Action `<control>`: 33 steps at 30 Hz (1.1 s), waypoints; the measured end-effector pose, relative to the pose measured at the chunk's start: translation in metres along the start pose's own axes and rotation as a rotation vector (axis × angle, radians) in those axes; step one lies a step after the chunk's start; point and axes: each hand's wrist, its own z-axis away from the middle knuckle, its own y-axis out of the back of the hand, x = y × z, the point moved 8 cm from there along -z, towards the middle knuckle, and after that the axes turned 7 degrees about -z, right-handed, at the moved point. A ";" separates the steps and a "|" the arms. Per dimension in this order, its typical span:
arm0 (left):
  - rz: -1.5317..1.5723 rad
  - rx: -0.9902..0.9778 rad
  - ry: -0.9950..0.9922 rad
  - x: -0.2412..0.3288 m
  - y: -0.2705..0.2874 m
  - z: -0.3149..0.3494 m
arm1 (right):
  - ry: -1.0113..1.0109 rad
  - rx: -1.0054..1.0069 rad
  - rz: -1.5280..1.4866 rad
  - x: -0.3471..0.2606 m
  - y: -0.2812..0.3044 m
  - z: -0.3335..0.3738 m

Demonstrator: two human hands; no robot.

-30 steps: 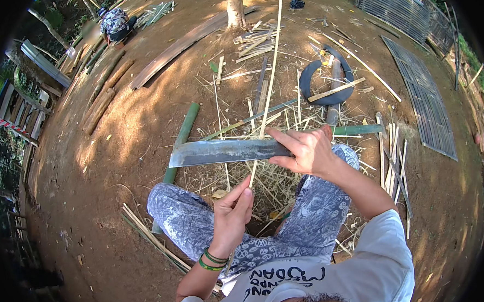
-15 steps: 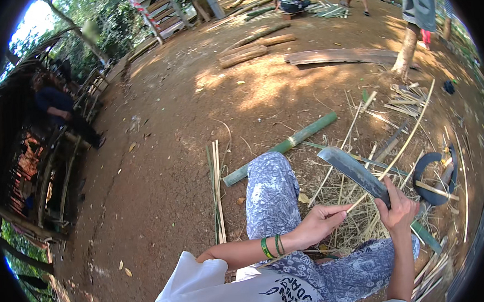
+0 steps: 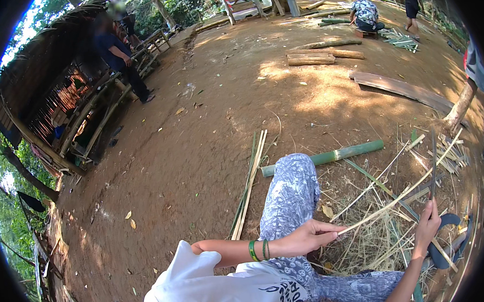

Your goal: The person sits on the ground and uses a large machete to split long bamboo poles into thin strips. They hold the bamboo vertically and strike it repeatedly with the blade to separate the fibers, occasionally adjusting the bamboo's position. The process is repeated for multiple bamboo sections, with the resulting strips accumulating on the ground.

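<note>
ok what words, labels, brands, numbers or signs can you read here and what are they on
White shirt: dark lettering on the front, which I won't copy out.
Patterned trousers: small pale markings near the lap, too small to make out.
No other lettering can be made out.

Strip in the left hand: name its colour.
The strip is pale straw-yellow, seen best in the head view.

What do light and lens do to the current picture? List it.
Head view: sunlight patches the brown dirt ground; deep shade darkens the brown thatched-roof shelter; pale sky beyond it glares near-white; the fisheye leaves a curved black border; the thin pale bamboo strip in the bare left hand shows no obvious blur.
</note>
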 end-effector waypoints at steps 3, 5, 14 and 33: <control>-0.005 0.070 0.025 -0.014 0.012 0.011 | -0.202 0.049 -0.271 0.036 -0.006 0.002; -0.042 0.164 0.016 -0.021 0.018 0.015 | -0.331 0.059 -0.441 0.047 -0.014 0.008; 0.024 0.272 -0.004 -0.046 0.023 0.009 | -0.533 -0.077 -0.261 0.112 -0.032 0.031; 0.024 0.373 -0.058 -0.026 0.027 0.013 | -0.540 -0.124 -0.402 0.137 -0.049 0.042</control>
